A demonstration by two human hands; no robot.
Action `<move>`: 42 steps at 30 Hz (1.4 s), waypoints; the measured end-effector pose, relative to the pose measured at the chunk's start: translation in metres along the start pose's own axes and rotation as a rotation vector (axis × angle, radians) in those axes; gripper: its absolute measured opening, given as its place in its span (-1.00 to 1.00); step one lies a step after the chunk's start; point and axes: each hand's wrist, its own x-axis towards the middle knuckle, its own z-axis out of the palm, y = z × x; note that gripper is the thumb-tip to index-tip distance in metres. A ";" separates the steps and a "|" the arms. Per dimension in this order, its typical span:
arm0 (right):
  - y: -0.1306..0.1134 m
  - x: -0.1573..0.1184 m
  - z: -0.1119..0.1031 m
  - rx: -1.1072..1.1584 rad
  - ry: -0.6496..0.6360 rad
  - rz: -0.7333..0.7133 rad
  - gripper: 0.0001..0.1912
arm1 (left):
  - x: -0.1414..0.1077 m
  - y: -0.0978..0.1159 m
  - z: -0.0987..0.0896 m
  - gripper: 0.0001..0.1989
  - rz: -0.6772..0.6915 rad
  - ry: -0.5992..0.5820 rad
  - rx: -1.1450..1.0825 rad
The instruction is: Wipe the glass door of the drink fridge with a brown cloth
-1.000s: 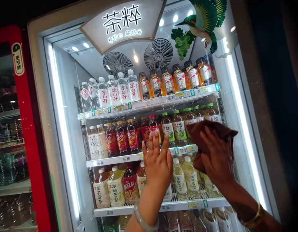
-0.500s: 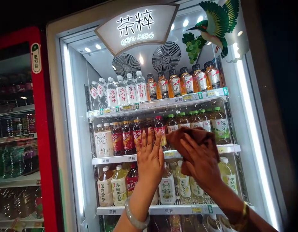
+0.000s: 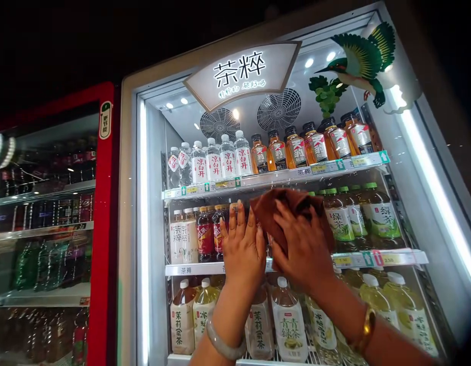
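My left hand (image 3: 242, 250) lies flat with its fingers stretched and pointing up, palm against the glass door of a lit drinks fridge (image 3: 129, 213). It holds nothing. Just to its right, my right hand (image 3: 304, 251) presses a crumpled brown cloth (image 3: 269, 206) against the same glass. Part of the cloth is under the fingers and palm, and its upper edge stands out above them. A pale bangle (image 3: 224, 341) circles my left wrist and a gold bracelet (image 3: 365, 328) my right. Both hands cover bottles on the middle shelf behind.
Inside the fridge, water bottles (image 3: 213, 161) and amber drinks (image 3: 296, 150) stand on the top shelf, green tea (image 3: 382, 213) below. A fan-shaped sign (image 3: 243, 76) and a bird decoration (image 3: 363, 63) are at the top. A red-framed fridge (image 3: 103, 229) stands at the left.
My right hand and the cloth have moved left across the glass, closer to my left hand. The view has shifted, so the fridge appears lower and further right.
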 end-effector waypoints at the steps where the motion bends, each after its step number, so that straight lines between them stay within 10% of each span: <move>1: -0.007 -0.015 0.000 -0.004 -0.012 -0.021 -0.39 | -0.008 -0.004 -0.001 -0.38 0.007 -0.003 0.013; 9: 0.007 -0.096 -0.007 -0.221 -0.123 -0.116 -0.18 | -0.032 -0.007 -0.007 -0.27 0.011 -0.058 0.029; 14: 0.014 -0.040 -0.003 -0.184 -0.047 0.007 -0.22 | 0.006 -0.018 -0.006 -0.35 0.010 -0.032 0.016; 20: -0.035 0.053 0.026 -0.108 -0.116 0.051 -0.35 | 0.050 -0.063 -0.019 -0.42 -0.100 -0.043 0.060; 25: -0.065 0.021 0.033 -0.028 -0.186 -0.064 -0.33 | -0.003 -0.080 -0.022 -0.41 -0.136 -0.045 0.109; 31: -0.024 -0.031 0.009 -0.132 -0.122 0.061 -0.29 | -0.029 -0.071 -0.008 -0.16 -0.056 0.004 0.095; 36: -0.005 0.033 0.012 -0.211 -0.034 0.273 -0.36 | 0.029 -0.080 -0.014 -0.31 -0.031 -0.031 0.076; 42: -0.061 0.092 0.047 -0.132 -0.133 0.129 -0.33 | 0.045 -0.106 -0.027 -0.40 -0.128 -0.025 0.071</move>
